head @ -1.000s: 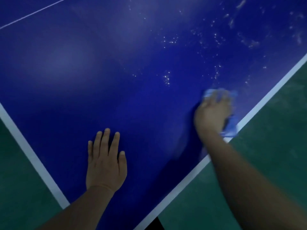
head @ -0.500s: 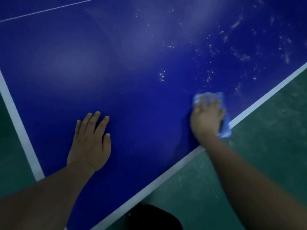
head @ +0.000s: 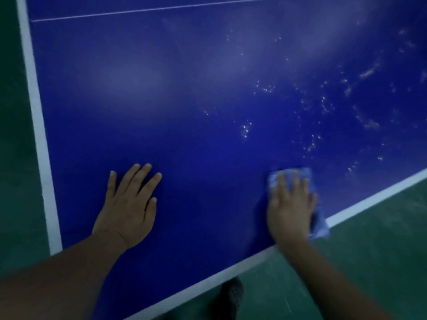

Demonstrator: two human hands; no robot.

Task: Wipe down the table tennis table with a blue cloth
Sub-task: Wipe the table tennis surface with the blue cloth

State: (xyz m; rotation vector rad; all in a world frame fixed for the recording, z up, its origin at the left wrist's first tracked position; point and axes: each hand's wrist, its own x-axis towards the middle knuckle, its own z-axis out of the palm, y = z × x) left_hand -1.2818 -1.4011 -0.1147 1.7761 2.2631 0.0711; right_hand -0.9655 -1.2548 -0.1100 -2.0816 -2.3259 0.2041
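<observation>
The dark blue table tennis table (head: 184, 112) with white edge lines fills most of the view. My right hand (head: 290, 204) presses flat, fingers straight, on a light blue cloth (head: 320, 225) near the table's near edge line at the right. The cloth shows past my fingertips and beside my palm, and its lower corner hangs over the white line. My left hand (head: 129, 204) rests flat on the bare table surface to the left, fingers spread. White specks and smears (head: 323, 107) dot the table beyond and to the right of the cloth.
Green floor (head: 369, 262) lies beyond the table's near edge and along the left side (head: 13, 135). A dark perforated shoe (head: 231, 296) stands on the floor just below the table edge. A thin white centre line (head: 161, 8) crosses the top.
The view has swung, so both hands sit further right and the table's left edge line shows fully. My right hand has slid the cloth a little leftward along the edge. My left hand stays flat.
</observation>
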